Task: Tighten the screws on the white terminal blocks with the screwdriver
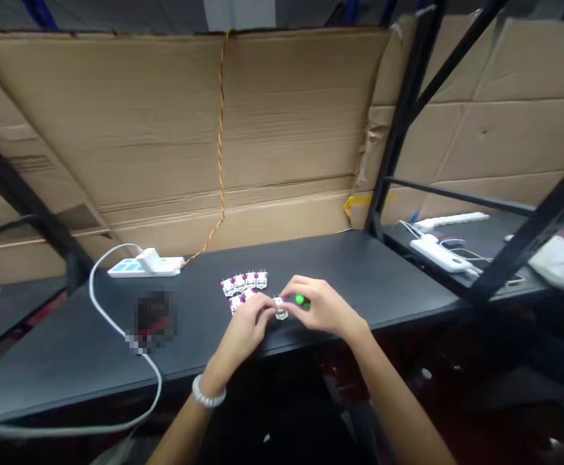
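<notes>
Both my hands meet near the front edge of a black table (359, 271). My left hand (248, 323), with a white bead bracelet on the wrist, pinches a small white part (281, 310) with its fingers closed. My right hand (321, 307) is curled around a small green-tipped object (300, 299), held right against that part. Just behind the hands sits a row of several small white and purple parts (244, 282), with more of them beside my left fingers.
A white power strip (144, 265) with a plug and a white cable (102, 310) lies at the back left. A blurred dark object (153, 320) sits left of my hands. Cardboard walls stand behind. Black frame bars and another table with white devices (439, 255) are at right.
</notes>
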The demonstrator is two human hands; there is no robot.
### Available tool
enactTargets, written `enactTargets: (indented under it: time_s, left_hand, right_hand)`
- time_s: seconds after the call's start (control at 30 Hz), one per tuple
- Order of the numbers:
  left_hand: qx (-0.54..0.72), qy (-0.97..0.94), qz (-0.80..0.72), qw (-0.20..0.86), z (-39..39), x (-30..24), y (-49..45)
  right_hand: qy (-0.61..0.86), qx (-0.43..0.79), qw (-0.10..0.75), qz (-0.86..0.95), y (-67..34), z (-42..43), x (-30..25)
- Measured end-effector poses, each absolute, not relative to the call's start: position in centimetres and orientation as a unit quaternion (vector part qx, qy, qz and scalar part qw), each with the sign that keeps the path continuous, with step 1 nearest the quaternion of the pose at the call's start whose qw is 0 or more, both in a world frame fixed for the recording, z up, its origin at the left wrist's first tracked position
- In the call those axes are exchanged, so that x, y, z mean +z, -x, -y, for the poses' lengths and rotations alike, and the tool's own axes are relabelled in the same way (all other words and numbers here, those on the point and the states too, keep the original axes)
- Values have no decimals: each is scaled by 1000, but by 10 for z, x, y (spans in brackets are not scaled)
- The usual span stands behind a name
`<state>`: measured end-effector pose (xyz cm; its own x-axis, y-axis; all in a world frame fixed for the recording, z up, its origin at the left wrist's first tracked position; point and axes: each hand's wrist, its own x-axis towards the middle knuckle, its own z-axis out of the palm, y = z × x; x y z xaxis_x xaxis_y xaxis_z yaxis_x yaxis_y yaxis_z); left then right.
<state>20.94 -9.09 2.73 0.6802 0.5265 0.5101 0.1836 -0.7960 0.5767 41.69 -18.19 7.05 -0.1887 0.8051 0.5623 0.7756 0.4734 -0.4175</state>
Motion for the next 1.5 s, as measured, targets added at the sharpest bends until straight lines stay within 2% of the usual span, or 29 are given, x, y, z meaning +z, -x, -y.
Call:
enactTargets:
  time_s: [0.17, 0.4, 1.1, 1.5]
  left_hand:
    - [344, -902, -191, 178, 95, 20, -215]
    - [327, -914, -202, 126, 92, 7, -215]
    - [307, -929, -203, 44, 91, -4, -214]
    - [314, -925, -195, 87, 101, 2, -216]
  right_hand:
    - [506, -22, 431, 746, -433, 192, 80]
    - [493, -41, 453, 742, -440, 196, 84]
    - [495, -42, 458, 737, -438, 198, 87]
    - [444, 58, 624, 640, -435, 222, 98]
